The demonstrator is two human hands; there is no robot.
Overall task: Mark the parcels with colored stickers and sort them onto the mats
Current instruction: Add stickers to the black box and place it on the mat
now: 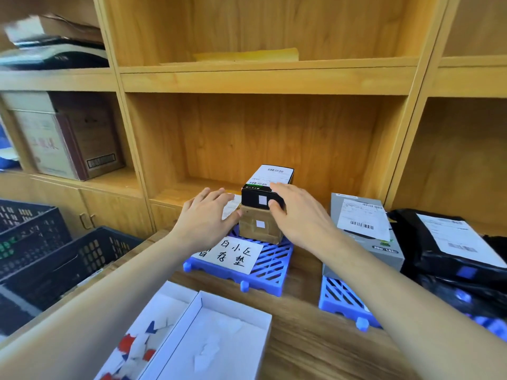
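A small black parcel (255, 197) with a white shipping label on top and a white sticker on its front sits stacked on a brown cardboard parcel (260, 229), which also carries a white sticker. Both stand on a blue slatted mat (271, 264) bearing a handwritten white card. My right hand (299, 212) grips the black parcel's right front corner, thumb on its front face. My left hand (208, 215) lies with fingers spread just left of the stack, its fingertips at the brown parcel's upper left edge.
A grey parcel (365, 231) lies on a second blue mat (343, 300) to the right, with black bag parcels (450, 248) beyond it. Two white trays (214, 338) near me hold sticker pieces. Dark crates (55, 259) stand at left. Wooden shelves rise behind.
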